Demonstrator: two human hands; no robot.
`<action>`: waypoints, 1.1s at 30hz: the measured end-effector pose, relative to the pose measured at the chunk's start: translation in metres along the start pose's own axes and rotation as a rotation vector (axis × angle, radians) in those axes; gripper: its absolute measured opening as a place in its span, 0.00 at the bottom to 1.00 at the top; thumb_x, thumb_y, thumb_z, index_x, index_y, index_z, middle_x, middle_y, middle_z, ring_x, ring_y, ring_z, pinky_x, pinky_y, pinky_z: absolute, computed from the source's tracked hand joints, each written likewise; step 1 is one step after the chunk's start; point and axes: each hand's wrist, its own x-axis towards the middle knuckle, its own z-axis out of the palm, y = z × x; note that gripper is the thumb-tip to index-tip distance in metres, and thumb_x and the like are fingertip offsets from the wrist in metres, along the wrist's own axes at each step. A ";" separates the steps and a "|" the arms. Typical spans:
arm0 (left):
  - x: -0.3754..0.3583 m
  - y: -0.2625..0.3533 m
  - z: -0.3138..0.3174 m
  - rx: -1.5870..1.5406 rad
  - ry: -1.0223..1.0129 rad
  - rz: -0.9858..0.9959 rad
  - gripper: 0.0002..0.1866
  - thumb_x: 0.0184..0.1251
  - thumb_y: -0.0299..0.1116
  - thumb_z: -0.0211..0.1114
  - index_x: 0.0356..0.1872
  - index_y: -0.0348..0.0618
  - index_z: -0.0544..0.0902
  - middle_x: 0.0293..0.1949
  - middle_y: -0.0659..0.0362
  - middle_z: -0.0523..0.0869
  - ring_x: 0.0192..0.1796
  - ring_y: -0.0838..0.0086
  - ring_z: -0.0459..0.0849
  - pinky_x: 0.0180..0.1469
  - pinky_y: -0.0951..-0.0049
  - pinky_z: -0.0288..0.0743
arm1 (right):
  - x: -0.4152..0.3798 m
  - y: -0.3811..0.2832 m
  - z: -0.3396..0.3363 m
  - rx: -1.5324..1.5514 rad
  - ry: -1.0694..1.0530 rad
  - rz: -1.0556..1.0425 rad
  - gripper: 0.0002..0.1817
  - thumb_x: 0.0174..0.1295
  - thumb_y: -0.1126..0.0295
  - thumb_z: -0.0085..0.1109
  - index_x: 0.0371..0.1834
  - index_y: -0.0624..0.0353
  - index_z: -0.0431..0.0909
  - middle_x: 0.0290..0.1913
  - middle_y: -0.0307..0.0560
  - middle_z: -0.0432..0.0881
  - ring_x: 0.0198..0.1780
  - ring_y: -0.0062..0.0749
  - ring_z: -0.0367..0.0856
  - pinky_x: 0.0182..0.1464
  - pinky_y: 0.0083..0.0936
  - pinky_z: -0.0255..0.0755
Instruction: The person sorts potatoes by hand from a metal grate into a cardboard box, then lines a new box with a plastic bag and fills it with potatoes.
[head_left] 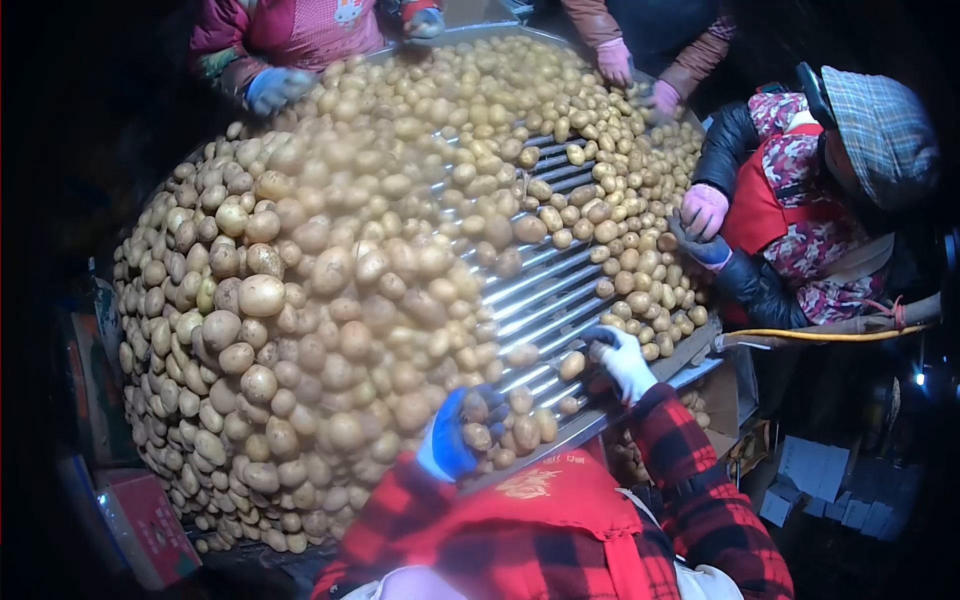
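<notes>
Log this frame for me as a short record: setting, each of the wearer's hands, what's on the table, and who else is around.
Surface: slatted metal rack, bars showing through gaps
Load: heaped potatoes, deepest toward the left
Left hand: blue-and-white glove, by potatoes at the near edge; grip unclear
Right hand: white glove with dark fingers, beside one loose potato; contact unclear
Others: two people across the heap, one at right in a checked hat
Lower left: red box

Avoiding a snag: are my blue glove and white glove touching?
Apart. The head view shows potatoes and metal bars between the blue glove and the white glove.
</notes>
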 end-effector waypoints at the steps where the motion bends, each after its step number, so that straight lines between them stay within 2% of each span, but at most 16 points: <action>1: 0.000 0.001 -0.002 -0.054 0.001 0.019 0.22 0.63 0.32 0.72 0.57 0.44 0.77 0.47 0.56 0.86 0.34 0.77 0.84 0.31 0.84 0.75 | 0.006 0.004 -0.008 0.371 -0.111 0.003 0.13 0.70 0.71 0.56 0.55 0.61 0.83 0.48 0.41 0.84 0.47 0.29 0.83 0.50 0.28 0.80; 4: 0.005 0.008 -0.010 0.072 -0.049 -0.068 0.20 0.65 0.33 0.71 0.56 0.43 0.77 0.47 0.55 0.87 0.35 0.77 0.84 0.30 0.83 0.75 | 0.035 -0.027 -0.001 0.461 -0.165 -0.035 0.14 0.72 0.66 0.61 0.55 0.60 0.81 0.43 0.39 0.82 0.41 0.24 0.81 0.44 0.23 0.77; 7: 0.007 0.003 -0.009 0.181 0.052 -0.037 0.18 0.69 0.35 0.68 0.55 0.41 0.78 0.48 0.56 0.86 0.36 0.76 0.85 0.32 0.83 0.76 | 0.098 -0.052 0.020 0.134 -0.076 -0.272 0.13 0.71 0.64 0.64 0.53 0.59 0.83 0.41 0.35 0.82 0.40 0.19 0.78 0.42 0.19 0.74; 9: 0.010 0.000 -0.018 0.102 -0.002 -0.065 0.16 0.72 0.36 0.65 0.55 0.40 0.79 0.50 0.56 0.85 0.38 0.74 0.85 0.34 0.83 0.77 | 0.127 -0.089 0.043 -0.625 0.317 -0.584 0.20 0.65 0.73 0.59 0.62 0.57 0.82 0.52 0.51 0.87 0.52 0.44 0.87 0.54 0.36 0.80; 10: 0.010 0.001 -0.021 0.046 -0.045 -0.059 0.16 0.73 0.36 0.64 0.56 0.38 0.78 0.51 0.55 0.84 0.41 0.72 0.86 0.36 0.82 0.78 | 0.158 -0.080 0.047 -0.775 0.416 -0.853 0.24 0.65 0.76 0.55 0.66 0.53 0.79 0.58 0.57 0.84 0.57 0.55 0.84 0.58 0.44 0.79; 15: 0.012 0.020 -0.028 -0.430 -0.246 -0.149 0.22 0.77 0.31 0.59 0.67 0.33 0.71 0.59 0.47 0.77 0.57 0.59 0.82 0.45 0.79 0.84 | 0.207 -0.100 0.069 -1.126 0.068 -0.425 0.29 0.64 0.76 0.54 0.71 0.54 0.73 0.62 0.61 0.81 0.60 0.59 0.82 0.61 0.45 0.78; 16: 0.014 0.022 -0.031 -0.562 -0.301 -0.197 0.24 0.76 0.30 0.58 0.69 0.33 0.69 0.60 0.45 0.76 0.59 0.57 0.81 0.47 0.78 0.85 | 0.203 -0.115 0.062 -1.147 -0.011 -0.378 0.27 0.61 0.70 0.63 0.67 0.56 0.75 0.66 0.61 0.79 0.64 0.56 0.81 0.64 0.45 0.76; 19: 0.023 0.022 -0.039 -0.866 -0.438 -0.315 0.28 0.75 0.26 0.57 0.74 0.35 0.64 0.62 0.42 0.74 0.62 0.53 0.79 0.50 0.75 0.87 | 0.200 -0.110 0.038 -0.531 -0.106 -0.374 0.28 0.56 0.62 0.69 0.61 0.60 0.80 0.59 0.59 0.82 0.60 0.50 0.83 0.63 0.39 0.75; 20: 0.025 0.023 -0.040 -0.952 -0.467 -0.367 0.29 0.75 0.26 0.57 0.74 0.35 0.63 0.62 0.41 0.73 0.62 0.52 0.79 0.50 0.75 0.88 | 0.201 -0.103 0.035 -0.255 -0.243 -0.444 0.30 0.56 0.59 0.70 0.62 0.60 0.80 0.56 0.56 0.84 0.58 0.44 0.82 0.62 0.37 0.74; 22: 0.027 0.031 -0.041 -1.084 -0.495 -0.537 0.28 0.75 0.26 0.58 0.74 0.37 0.65 0.62 0.41 0.74 0.62 0.53 0.79 0.51 0.75 0.88 | 0.154 -0.149 0.055 0.082 -0.538 -0.261 0.32 0.55 0.56 0.72 0.61 0.60 0.81 0.51 0.53 0.85 0.56 0.40 0.81 0.62 0.36 0.74; 24: 0.035 0.026 -0.052 -1.146 -0.535 -0.694 0.26 0.75 0.26 0.58 0.72 0.39 0.66 0.62 0.42 0.74 0.60 0.54 0.80 0.51 0.76 0.88 | 0.171 -0.156 0.077 -0.329 -0.550 -0.236 0.34 0.57 0.61 0.77 0.65 0.64 0.79 0.54 0.46 0.87 0.53 0.31 0.83 0.59 0.29 0.78; 25: 0.035 0.023 -0.053 -1.085 -0.522 -0.650 0.26 0.75 0.27 0.59 0.71 0.39 0.67 0.61 0.43 0.75 0.60 0.56 0.81 0.51 0.76 0.87 | 0.188 -0.131 0.102 -0.408 -0.415 -0.365 0.33 0.54 0.53 0.73 0.61 0.62 0.82 0.52 0.54 0.87 0.55 0.43 0.84 0.60 0.37 0.76; 26: 0.036 0.020 -0.054 -1.023 -0.507 -0.608 0.25 0.75 0.28 0.59 0.71 0.39 0.67 0.61 0.43 0.75 0.59 0.57 0.81 0.52 0.77 0.87 | 0.184 -0.146 0.118 -0.597 -0.337 -0.315 0.35 0.55 0.52 0.72 0.63 0.63 0.81 0.53 0.57 0.88 0.55 0.44 0.85 0.59 0.36 0.77; 28: 0.028 0.000 -0.050 -0.661 -0.397 -0.271 0.23 0.76 0.30 0.60 0.69 0.39 0.69 0.60 0.45 0.76 0.58 0.60 0.82 0.52 0.76 0.86 | 0.171 -0.162 0.119 -0.563 -0.363 -0.233 0.39 0.56 0.57 0.78 0.70 0.62 0.76 0.57 0.48 0.87 0.50 0.34 0.85 0.54 0.31 0.80; 30: 0.020 -0.032 -0.061 -0.092 -0.184 0.034 0.21 0.77 0.32 0.60 0.66 0.39 0.71 0.57 0.48 0.79 0.55 0.63 0.84 0.51 0.75 0.86 | 0.162 -0.146 0.097 -0.116 -0.522 -0.223 0.37 0.60 0.57 0.75 0.70 0.62 0.75 0.53 0.43 0.86 0.47 0.28 0.84 0.50 0.26 0.79; 33: 0.018 -0.044 -0.072 -0.065 0.002 0.034 0.17 0.79 0.36 0.60 0.61 0.38 0.76 0.49 0.53 0.83 0.50 0.67 0.85 0.49 0.73 0.84 | 0.117 -0.118 0.067 0.455 -0.598 -0.135 0.39 0.66 0.51 0.70 0.75 0.59 0.68 0.54 0.42 0.83 0.47 0.24 0.82 0.45 0.23 0.80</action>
